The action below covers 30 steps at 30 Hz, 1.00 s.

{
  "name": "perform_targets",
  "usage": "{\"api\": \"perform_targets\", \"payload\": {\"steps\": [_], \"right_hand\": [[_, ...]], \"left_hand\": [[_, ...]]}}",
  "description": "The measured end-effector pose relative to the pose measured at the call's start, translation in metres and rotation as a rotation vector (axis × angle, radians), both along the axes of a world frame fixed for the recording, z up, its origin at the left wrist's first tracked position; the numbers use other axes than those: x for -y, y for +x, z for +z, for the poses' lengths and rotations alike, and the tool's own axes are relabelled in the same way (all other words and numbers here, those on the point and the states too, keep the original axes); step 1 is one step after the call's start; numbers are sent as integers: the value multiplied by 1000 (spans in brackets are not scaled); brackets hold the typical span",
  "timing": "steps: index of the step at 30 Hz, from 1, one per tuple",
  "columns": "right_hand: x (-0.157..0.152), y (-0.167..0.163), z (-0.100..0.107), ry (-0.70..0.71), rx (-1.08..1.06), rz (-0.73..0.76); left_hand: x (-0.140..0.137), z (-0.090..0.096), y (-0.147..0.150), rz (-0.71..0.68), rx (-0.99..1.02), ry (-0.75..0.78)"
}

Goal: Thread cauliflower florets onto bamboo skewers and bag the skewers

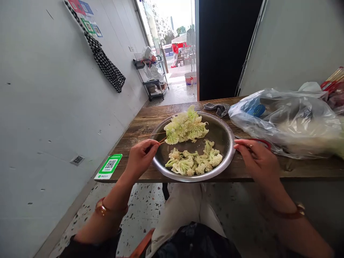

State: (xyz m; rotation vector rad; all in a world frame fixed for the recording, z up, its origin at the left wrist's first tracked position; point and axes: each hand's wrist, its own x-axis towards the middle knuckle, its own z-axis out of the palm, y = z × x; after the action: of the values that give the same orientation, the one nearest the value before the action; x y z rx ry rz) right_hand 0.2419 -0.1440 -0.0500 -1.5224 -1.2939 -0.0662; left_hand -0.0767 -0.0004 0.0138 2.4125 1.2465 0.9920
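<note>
A wide metal basin (231, 138) rests at the table's front edge. Loose cauliflower florets (194, 164) lie in its near half, and skewered cauliflower (186, 125) is heaped toward the back left. My left hand (143, 154) is at the basin's left rim, thumb and finger pinched on the ends of thin wooden skewers (162, 140). Whether it holds one skewer or more I cannot tell. Just past the right rim is my right hand (256, 157), thumb and fingertips pressed together; anything between them is too small to make out. A red loop handle (264, 143) shows behind that hand.
Clear plastic bags (298, 122) with pale contents cover the table's right side. A grey cloth (219, 108) lies behind the basin. A green QR code card (109, 166) sits at the left corner. Beyond the wooden table (145, 122) stand a trolley (152, 77) and a glass doorway.
</note>
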Motion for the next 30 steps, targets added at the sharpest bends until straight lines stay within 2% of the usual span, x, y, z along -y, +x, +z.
{"api": "perform_targets", "payload": {"steps": [2,5,9,11,15,21,23,27,30], "right_hand": [[-17,1,26,-100,226,214],[-52,-6,48,-402,514,388],[-96,-22,46,-944,740,383],[-109,-27,38,-1051,765,359],[-114,-31,28,-1100,778,397],[-106,-40,38,-1102,680,619],[-107,-47,35,-1079,655,592],[-114,-63,20,-1017,779,473],[-121,-71,10,-997,820,440]], "left_hand": [[1,-4,1,-2,12,21],[-1,-9,8,-26,17,74],[-3,-18,15,-63,39,112],[-4,-23,16,-73,52,115],[-5,-32,19,-74,34,119],[-6,-37,21,-61,78,124],[-6,-37,21,-54,77,127],[-4,-35,20,-42,61,121],[-3,-35,20,-41,49,114]]}}
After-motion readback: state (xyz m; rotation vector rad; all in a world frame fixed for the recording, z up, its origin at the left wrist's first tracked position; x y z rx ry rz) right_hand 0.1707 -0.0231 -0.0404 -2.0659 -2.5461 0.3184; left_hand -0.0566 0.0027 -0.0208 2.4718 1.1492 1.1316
